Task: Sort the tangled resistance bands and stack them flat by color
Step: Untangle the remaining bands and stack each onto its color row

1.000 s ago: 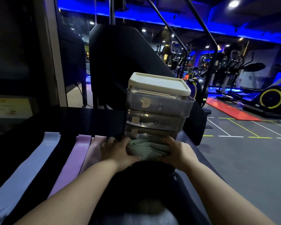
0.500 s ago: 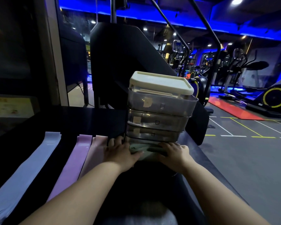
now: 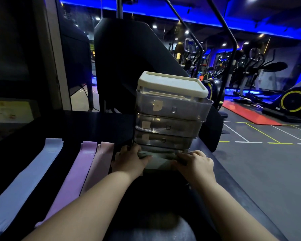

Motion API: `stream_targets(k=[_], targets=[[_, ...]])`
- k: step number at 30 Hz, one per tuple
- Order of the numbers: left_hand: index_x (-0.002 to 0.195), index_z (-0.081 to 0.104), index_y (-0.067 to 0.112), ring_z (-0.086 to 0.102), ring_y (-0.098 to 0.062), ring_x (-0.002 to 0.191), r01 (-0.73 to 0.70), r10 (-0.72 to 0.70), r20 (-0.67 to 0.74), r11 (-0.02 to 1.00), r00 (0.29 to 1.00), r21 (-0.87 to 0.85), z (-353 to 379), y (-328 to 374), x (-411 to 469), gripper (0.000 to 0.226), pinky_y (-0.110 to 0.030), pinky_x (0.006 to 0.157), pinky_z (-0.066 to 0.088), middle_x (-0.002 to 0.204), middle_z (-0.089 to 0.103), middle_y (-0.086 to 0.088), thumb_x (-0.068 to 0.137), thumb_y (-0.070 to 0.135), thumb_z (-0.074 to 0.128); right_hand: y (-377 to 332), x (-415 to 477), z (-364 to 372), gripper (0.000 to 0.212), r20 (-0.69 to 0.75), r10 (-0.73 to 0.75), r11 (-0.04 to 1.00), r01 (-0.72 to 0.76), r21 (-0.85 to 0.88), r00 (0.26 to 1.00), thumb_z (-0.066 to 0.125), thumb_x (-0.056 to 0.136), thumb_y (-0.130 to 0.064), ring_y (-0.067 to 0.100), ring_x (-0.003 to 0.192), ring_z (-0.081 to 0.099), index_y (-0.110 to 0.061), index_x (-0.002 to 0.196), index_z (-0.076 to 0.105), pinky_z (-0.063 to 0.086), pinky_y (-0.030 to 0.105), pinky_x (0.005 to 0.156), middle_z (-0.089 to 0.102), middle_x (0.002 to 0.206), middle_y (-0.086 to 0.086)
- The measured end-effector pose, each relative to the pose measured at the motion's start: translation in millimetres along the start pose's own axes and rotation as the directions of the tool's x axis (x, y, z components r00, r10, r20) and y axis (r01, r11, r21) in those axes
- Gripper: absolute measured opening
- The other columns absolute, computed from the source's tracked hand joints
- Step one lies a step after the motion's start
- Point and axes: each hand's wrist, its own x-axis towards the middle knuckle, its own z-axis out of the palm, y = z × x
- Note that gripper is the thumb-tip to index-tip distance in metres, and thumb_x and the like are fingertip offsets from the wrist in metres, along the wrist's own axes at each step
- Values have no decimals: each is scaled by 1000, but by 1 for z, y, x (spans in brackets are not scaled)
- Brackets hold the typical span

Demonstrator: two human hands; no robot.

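Both the left hand (image 3: 129, 162) and right hand (image 3: 195, 162) pinch a folded grey-green rubber resistance band (image 3: 158, 160) at the foot of the clear plastic drawer tower (image 3: 169, 119), seemingly stowing it; next, slide it in flat.

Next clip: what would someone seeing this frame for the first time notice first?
A clear drawer tower with a cream lid stands mid-frame on the dark table. The left hand and right hand hold a folded grey-green band at its base. To the left, a pale blue band, a purple band and a pink band lie flat side by side.
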Motion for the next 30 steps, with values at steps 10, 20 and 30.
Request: stream_targets(k=[10,20,30], targets=[[149,26,42,30,-36,138,48,-55,90,995,994,84,0,-4,13,68,-47,113,29,155,24,-8,89,71,36,12,-5,17,38,-182,51,967,-3,254,982,56,77,-59,22,103,57,-33,99,74,47,39,80,65,98,-11],[155,14,30,17,-32,146,-50,39,140,996,989,76,-5,-4,3,68,-40,118,21,162,4,-5,97,57,38,-1,-18,11,80,2,-58,995,58,80,998,9,72,-85,8,128,35,-48,115,64,25,33,87,58,124,-24],[150,24,35,17,-19,145,-385,327,250,891,911,240,-29,-21,-18,74,-33,118,20,159,13,10,87,50,62,21,-23,4,82,126,-82,963,46,266,989,62,64,-73,11,133,40,-42,138,45,39,34,106,35,145,-20]])
